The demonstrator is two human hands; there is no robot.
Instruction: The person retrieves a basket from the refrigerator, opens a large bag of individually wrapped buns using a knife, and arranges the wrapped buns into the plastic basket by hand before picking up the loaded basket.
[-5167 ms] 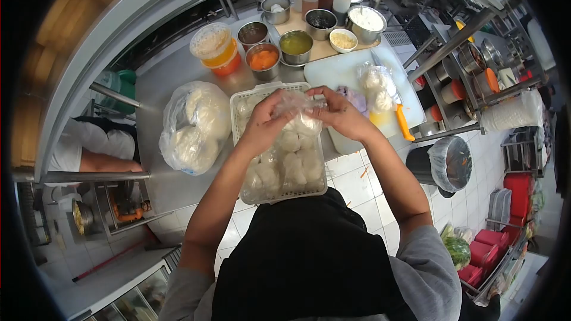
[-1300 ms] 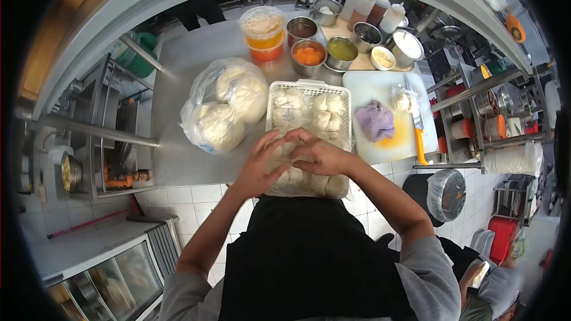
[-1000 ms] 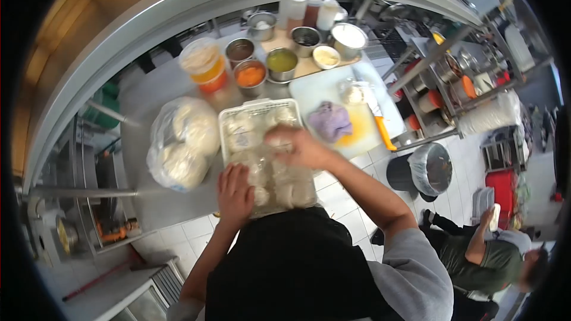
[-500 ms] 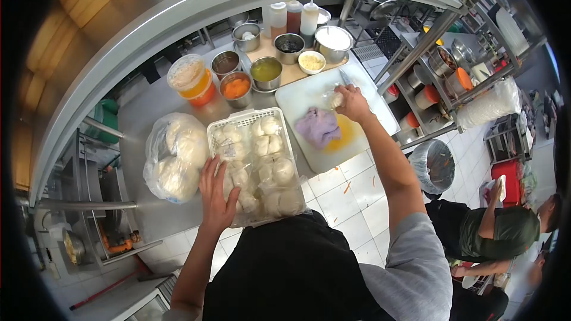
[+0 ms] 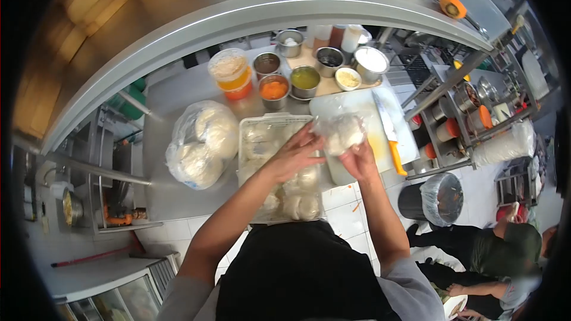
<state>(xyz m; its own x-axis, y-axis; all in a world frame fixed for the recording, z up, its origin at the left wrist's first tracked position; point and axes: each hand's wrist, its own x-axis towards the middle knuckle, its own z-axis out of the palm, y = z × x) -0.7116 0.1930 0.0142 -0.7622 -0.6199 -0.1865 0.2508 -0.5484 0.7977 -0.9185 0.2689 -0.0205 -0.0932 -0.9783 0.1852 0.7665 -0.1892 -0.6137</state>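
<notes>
My right hand (image 5: pixel 360 160) is closed on a clear plastic bag of pale dough balls (image 5: pixel 345 135), raised above the left part of the white cutting board (image 5: pixel 389 107). Beside the bag, my left hand (image 5: pixel 295 155) has its fingers spread, the tips close to or touching the plastic. Under my left forearm sits a white basket (image 5: pixel 267 118) of bagged dough balls, partly hidden by that arm. A knife with a yellow handle (image 5: pixel 395 157) lies on the right side of the board.
Left of the basket is a large bag of dough (image 5: pixel 205 142). Behind stand a tub with orange liquid (image 5: pixel 232 77), several metal pots and a bowl of yellow shreds (image 5: pixel 348 79). A steel shelf edge (image 5: pixel 262 14) crosses above. A lined bin (image 5: pixel 440 199) and co-workers are at right.
My right hand has come from the board's far side toward me, now holding the bag. My left hand has left the basket's side for the bag. The purple cloth no longer shows.
</notes>
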